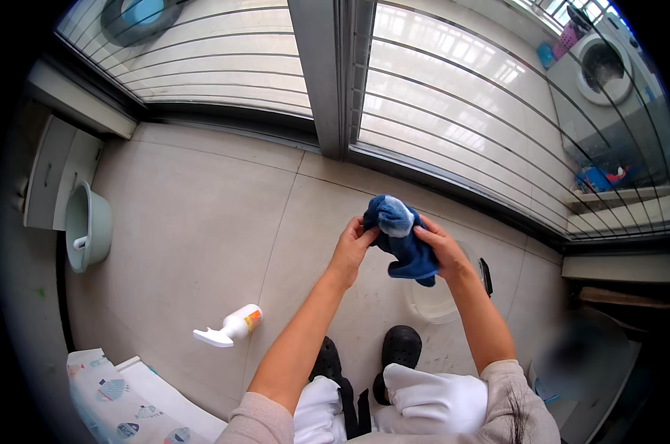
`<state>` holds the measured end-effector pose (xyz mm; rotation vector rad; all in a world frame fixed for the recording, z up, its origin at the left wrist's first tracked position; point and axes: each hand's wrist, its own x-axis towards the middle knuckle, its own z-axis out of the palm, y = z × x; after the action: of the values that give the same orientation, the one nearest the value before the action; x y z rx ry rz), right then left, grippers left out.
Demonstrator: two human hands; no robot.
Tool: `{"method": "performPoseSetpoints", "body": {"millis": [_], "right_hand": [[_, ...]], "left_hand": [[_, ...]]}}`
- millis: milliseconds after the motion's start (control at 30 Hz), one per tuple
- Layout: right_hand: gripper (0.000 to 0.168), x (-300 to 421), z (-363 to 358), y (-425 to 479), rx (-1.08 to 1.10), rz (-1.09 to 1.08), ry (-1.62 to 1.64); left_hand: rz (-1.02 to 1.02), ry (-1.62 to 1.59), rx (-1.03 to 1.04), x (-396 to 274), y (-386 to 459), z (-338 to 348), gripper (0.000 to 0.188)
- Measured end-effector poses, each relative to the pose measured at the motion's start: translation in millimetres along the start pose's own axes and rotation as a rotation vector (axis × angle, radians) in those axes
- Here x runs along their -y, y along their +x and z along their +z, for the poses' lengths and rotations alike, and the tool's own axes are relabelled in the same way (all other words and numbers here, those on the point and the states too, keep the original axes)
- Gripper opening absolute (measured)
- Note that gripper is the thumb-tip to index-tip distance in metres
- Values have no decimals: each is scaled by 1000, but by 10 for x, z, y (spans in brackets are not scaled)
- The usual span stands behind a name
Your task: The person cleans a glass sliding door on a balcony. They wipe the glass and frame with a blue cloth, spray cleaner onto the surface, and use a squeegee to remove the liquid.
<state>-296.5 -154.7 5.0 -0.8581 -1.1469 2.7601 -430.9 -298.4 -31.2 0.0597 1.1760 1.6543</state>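
Note:
Both my hands hold up a bunched dark-blue cloth (413, 255) with a paler blue, white-edged part on top. My left hand (353, 250) pinches its left side between thumb and fingers. On its right side my right hand (441, 247) grips the fabric. Beneath the cloth and my right forearm, a clear round basin (432, 308) stands on the floor, partly hidden. A black object (485, 277) shows at the basin's right edge. To the left, a white spray bottle (240, 323) with an orange label stands or lies on the tiles; which one I cannot tell.
A pale green basin (99, 227) leans by a white cabinet (63, 172) at the left. Sliding glass doors with a grey frame (326, 83) run across the front, a washing machine (604, 69) behind them. A fish-patterned cover (113, 394) lies at lower left. My black clogs (401, 347) are below.

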Motion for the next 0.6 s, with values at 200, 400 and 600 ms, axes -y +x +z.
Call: {"method": "performPoseSetpoints", "body": {"millis": [200, 400, 600], "right_hand": [[46, -206, -125, 120, -143, -44, -68], [81, -542, -63, 136, -123, 30, -218], [77, -620, 271, 245, -224, -306, -481]], "left_hand": [[277, 108, -157, -26, 12, 41, 18], [302, 230, -204, -359, -72, 55, 16], [243, 201, -140, -729, -236, 90, 11]]}}
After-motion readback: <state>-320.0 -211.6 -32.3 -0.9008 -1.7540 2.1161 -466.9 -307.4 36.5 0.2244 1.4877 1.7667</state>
